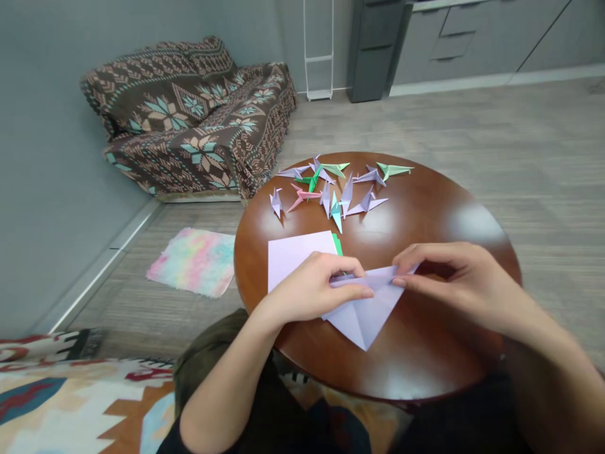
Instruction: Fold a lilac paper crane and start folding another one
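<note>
A folded lilac paper (pixel 363 312) lies near the front of the round wooden table (pixel 425 208), its point aimed at me. My left hand (pixel 316 287) pinches its upper left edge, fingers closed on the fold. My right hand (pixel 454 277) pinches the upper right edge of the same paper. A stack of flat sheets (pixel 295 252), lilac on top with green showing beneath, lies just behind my left hand. Several folded paper cranes (pixel 333 186) in lilac, green, pink and blue are scattered at the table's far side.
A sofa with a brown patterned throw (pixel 193 116) stands at the back left by the grey wall. A pastel mat (pixel 196 260) lies on the floor left of the table. A patterned rug (pixel 57 397) is at the lower left. Grey cabinets (pixel 454 38) line the back.
</note>
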{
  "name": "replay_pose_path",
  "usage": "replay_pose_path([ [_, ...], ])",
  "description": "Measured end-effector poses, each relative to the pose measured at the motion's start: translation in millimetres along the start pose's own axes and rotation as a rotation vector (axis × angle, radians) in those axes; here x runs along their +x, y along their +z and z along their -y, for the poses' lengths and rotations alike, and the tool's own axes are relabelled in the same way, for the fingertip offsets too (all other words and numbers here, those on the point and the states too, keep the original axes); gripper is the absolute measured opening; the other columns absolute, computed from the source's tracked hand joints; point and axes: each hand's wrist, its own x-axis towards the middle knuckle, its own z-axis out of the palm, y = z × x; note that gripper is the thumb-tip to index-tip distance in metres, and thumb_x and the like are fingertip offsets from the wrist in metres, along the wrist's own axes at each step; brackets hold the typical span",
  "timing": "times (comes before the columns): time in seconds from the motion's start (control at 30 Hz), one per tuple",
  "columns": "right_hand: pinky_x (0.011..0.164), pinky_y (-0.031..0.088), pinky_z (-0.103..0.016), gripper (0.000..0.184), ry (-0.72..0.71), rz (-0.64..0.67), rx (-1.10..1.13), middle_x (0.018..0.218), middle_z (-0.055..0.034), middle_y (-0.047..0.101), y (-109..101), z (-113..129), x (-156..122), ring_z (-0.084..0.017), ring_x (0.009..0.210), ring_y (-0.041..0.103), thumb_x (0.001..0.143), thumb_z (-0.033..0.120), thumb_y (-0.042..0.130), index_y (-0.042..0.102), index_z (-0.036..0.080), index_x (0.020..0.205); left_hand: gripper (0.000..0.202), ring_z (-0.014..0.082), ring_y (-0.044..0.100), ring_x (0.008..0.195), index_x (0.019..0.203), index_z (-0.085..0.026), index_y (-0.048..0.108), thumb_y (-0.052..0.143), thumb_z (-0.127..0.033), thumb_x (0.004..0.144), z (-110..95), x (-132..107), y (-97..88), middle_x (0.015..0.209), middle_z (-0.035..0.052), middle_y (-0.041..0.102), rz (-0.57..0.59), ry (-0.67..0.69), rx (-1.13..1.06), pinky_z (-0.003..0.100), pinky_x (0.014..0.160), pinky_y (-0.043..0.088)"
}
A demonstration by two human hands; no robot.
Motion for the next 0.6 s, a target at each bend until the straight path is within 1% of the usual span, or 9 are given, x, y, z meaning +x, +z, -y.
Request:
replay_pose_path([
  [0.1, 0.060, 0.054, -0.027, 0.025, 0.025, 0.003, 0.013, 0.084, -0.0040, 0.081, 8, 1, 0, -0.020, 0.073, 0.072, 0.085, 0.046, 0.082, 0.079, 0.022, 0.079, 0.028, 0.0147, 0.060, 0.074, 0.082, -0.016, 0.075, 0.070, -0.041, 0.094, -1, 1, 4.9, 0.077, 0.0012, 0.070, -0.065, 0.005, -0.031, 0.025, 0.069, 0.042],
  [0.2, 0.059, 0.053, -0.027, 0.027, 0.068, -0.066, 0.026, 0.080, -0.0038, 0.080, 15, 1, 0, -0.019, 0.069, 0.070, 0.082, 0.047, 0.085, 0.079, 0.022, 0.075, 0.022, 0.0154, 0.063, 0.074, 0.080, -0.015, 0.077, 0.076, -0.034, 0.090, 0, 1, 7.8, 0.080, 0.0032, 0.074, -0.140, 0.026, -0.066, 0.026, 0.071, 0.044],
  [0.3, 0.061, 0.054, -0.027, 0.027, 0.095, -0.143, 0.080, 0.079, -0.0041, 0.080, 18, 2, 0, -0.020, 0.070, 0.071, 0.080, 0.045, 0.087, 0.078, 0.021, 0.071, 0.022, 0.0158, 0.064, 0.075, 0.073, -0.015, 0.075, 0.079, -0.032, 0.087, 1, 2, 9.5, 0.080, 0.0033, 0.074, -0.190, 0.037, -0.069, 0.027, 0.071, 0.044],
  [0.4, 0.064, 0.055, -0.026, 0.027, 0.125, -0.183, 0.146, 0.080, -0.0035, 0.079, 19, 5, -1, -0.019, 0.071, 0.071, 0.076, 0.044, 0.091, 0.077, 0.021, 0.071, 0.023, 0.0157, 0.064, 0.075, 0.067, -0.016, 0.072, 0.080, -0.028, 0.085, 1, 4, 10.9, 0.080, 0.0026, 0.074, -0.238, 0.034, -0.043, 0.027, 0.071, 0.043],
  [0.5, 0.066, 0.055, -0.025, 0.027, 0.161, -0.208, 0.177, 0.081, -0.0028, 0.079, 19, 9, -2, -0.018, 0.072, 0.071, 0.073, 0.043, 0.093, 0.077, 0.022, 0.070, 0.023, 0.0149, 0.064, 0.072, 0.066, -0.015, 0.070, 0.081, -0.027, 0.083, 1, 5, 12.3, 0.077, 0.0015, 0.074, -0.281, -0.008, -0.025, 0.027, 0.068, 0.042],
  [0.6, 0.065, 0.055, -0.024, 0.028, 0.171, -0.232, 0.197, 0.081, -0.0026, 0.079, 20, 11, -2, -0.017, 0.073, 0.071, 0.071, 0.043, 0.094, 0.076, 0.022, 0.069, 0.023, 0.0140, 0.063, 0.071, 0.066, -0.016, 0.069, 0.081, -0.026, 0.083, 0, 5, 14.1, 0.077, 0.0006, 0.074, -0.300, -0.029, -0.038, 0.026, 0.065, 0.041],
])
